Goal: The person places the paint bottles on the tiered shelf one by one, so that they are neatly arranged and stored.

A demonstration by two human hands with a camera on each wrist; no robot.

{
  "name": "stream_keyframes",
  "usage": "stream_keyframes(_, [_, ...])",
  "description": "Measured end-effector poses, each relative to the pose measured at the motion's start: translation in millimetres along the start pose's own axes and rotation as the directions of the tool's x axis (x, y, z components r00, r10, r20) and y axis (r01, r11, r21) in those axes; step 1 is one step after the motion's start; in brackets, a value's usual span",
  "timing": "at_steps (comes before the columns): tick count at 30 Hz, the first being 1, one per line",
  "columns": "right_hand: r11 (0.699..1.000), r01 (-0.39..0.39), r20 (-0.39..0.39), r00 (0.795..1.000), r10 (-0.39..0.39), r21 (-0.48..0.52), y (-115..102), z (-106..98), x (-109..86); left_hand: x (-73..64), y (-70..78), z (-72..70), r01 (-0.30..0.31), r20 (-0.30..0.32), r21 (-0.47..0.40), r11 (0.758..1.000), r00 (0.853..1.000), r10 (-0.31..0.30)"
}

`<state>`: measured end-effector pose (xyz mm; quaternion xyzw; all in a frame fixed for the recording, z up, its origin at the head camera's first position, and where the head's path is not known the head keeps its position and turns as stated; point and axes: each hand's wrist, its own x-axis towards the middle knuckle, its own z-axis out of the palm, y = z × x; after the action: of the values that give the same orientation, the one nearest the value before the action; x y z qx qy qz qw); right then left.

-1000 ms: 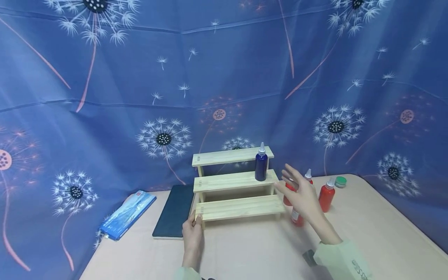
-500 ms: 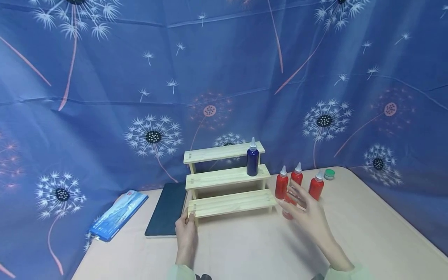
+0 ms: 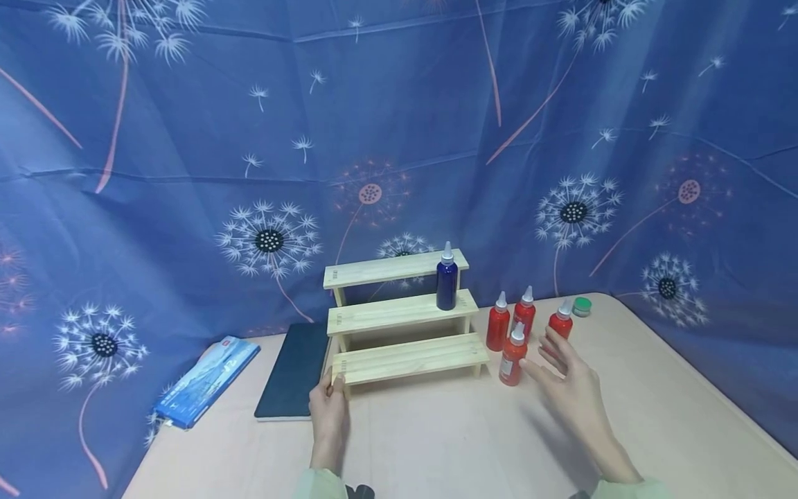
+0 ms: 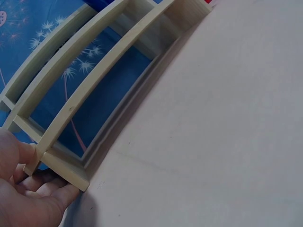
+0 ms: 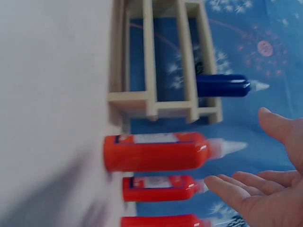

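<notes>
My left hand (image 3: 327,416) grips the left end of the lowest step of a three-tier wooden display stand (image 3: 408,360). In the left wrist view, its thumb lies against the plank while the fingers (image 4: 61,196) curl beneath by the leg. On the middle step, towards the right, a dark blue squeeze bottle (image 3: 446,285) stands upright. My right hand (image 3: 576,391) holds nothing, its fingers spread and slightly bent, beside an orange-red squeeze bottle (image 3: 511,366). Behind that one stand red bottles (image 3: 497,329), (image 3: 524,317); another red bottle (image 3: 560,324) is partly covered by the right fingertips.
A green-lidded jar (image 3: 582,307) sits at the back right of the table (image 3: 430,443). Left of the stand lie a dark notebook (image 3: 289,374) and a blue packet (image 3: 208,381). A blue dandelion-print cloth (image 3: 399,104) hangs behind the table.
My right hand has drawn back from the stand's right side towards me, uncovering the orange-red bottle. The left hand keeps its grip on the stand. The head view has shifted slightly.
</notes>
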<state>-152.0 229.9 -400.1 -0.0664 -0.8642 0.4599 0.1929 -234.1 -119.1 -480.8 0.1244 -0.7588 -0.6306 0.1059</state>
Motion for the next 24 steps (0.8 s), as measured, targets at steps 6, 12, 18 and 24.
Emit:
stream_keyframes(6, [0.998,-0.07,0.034,0.997,0.07,-0.004,16.8,8.4,8.4,2.9,0.0,-0.7,-0.001,0.003,0.007,1.0,1.0,0.001])
stream_keyframes(12, [0.992,-0.12,0.084,0.99,0.117,0.037,34.0,20.2,19.2,4.7,-0.7,0.3,0.0,0.0,0.01,1.0,1.0,0.0])
stream_keyframes(18, [0.984,-0.171,0.138,0.977,0.163,0.05,40.3,33.5,29.8,3.5,-1.6,0.3,0.004,-0.012,0.016,1.0,1.0,-0.003])
stream_keyframes(24, [0.978,-0.201,0.158,0.969,0.191,0.049,49.1,46.0,39.1,1.8,-1.2,0.8,-0.003,-0.015,0.012,1.0,1.0,0.004])
